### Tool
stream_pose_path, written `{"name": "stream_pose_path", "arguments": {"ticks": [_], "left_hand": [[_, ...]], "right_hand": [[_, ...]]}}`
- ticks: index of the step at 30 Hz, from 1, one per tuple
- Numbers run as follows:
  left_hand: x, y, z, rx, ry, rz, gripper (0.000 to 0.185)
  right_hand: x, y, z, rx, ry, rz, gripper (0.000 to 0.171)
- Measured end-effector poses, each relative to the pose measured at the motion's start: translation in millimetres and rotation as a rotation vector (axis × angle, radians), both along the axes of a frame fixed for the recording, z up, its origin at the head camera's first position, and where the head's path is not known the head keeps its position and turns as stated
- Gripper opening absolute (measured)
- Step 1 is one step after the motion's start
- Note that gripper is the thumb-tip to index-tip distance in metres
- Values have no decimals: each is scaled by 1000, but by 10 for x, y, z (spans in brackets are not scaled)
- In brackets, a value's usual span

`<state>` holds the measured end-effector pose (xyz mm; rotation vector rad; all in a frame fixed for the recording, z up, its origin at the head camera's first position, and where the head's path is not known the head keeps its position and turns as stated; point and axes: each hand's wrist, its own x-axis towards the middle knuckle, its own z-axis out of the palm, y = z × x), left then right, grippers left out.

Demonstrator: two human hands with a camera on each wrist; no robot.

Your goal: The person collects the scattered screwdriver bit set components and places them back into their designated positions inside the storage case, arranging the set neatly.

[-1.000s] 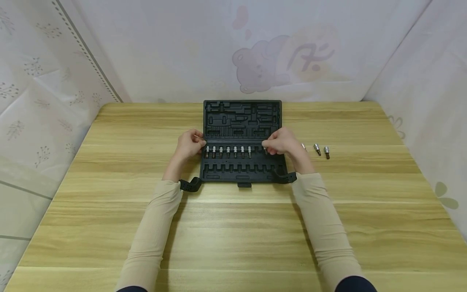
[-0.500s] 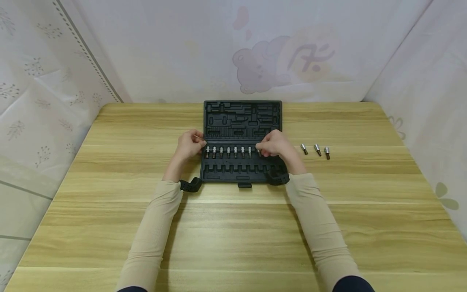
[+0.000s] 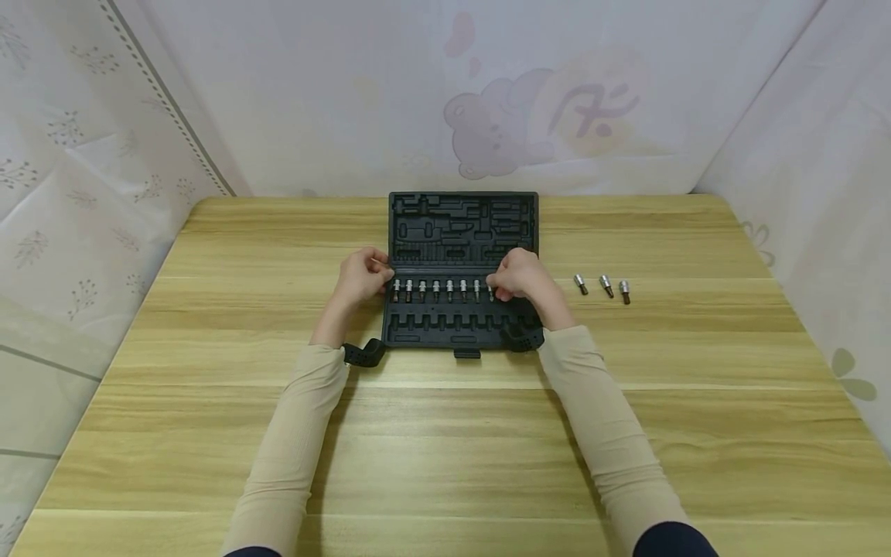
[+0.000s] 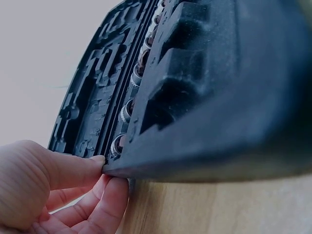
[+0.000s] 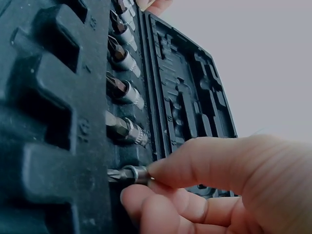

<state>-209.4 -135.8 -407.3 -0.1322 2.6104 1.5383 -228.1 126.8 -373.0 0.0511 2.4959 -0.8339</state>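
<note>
Right hand (image 3: 520,280) moved left from the tray's right end, bit (image 5: 127,174) pinched, now at the slot beside the seated row; third loose bit (image 3: 581,284) uncovered.

Case: your open tool case (image 3: 462,232) lies mid-counter (image 3: 209,433).
Bits in case: a row of socket bits (image 3: 435,290) sits across its middle.
Loose bits: three socket bits (image 3: 602,287) lie right of your case.
Hands: your left hand (image 3: 360,278) holds its left edge; your right hand (image 3: 520,276) seats a bit (image 5: 127,174) at the row's right end.
</note>
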Motion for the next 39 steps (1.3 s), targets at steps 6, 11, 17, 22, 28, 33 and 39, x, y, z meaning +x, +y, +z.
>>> {"name": "stream_pose_path", "arguments": {"ticks": [6, 11, 17, 22, 28, 33, 39], "left_hand": [[-2, 2, -2, -3, 2, 2, 20], [1, 6, -4, -1, -1, 4, 20], [1, 9, -4, -2, 10, 9, 20], [2, 11, -3, -6, 10, 5, 20], [13, 5, 5, -23, 5, 5, 21], [14, 14, 6, -18, -1, 0, 21], [13, 16, 4, -17, -10, 6, 21]], "right_hand": [[-74, 30, 14, -6, -46, 1, 26], [-170, 54, 14, 117, -78, 28, 31], [-231, 47, 40, 236, -88, 74, 39], [-186, 46, 33, 262, -42, 83, 33], [-77, 54, 3, 206, 75, 67, 44], [-11, 100, -14, 87, 118, 16, 35], [22, 164, -23, 5, 153, -14, 31]]}}
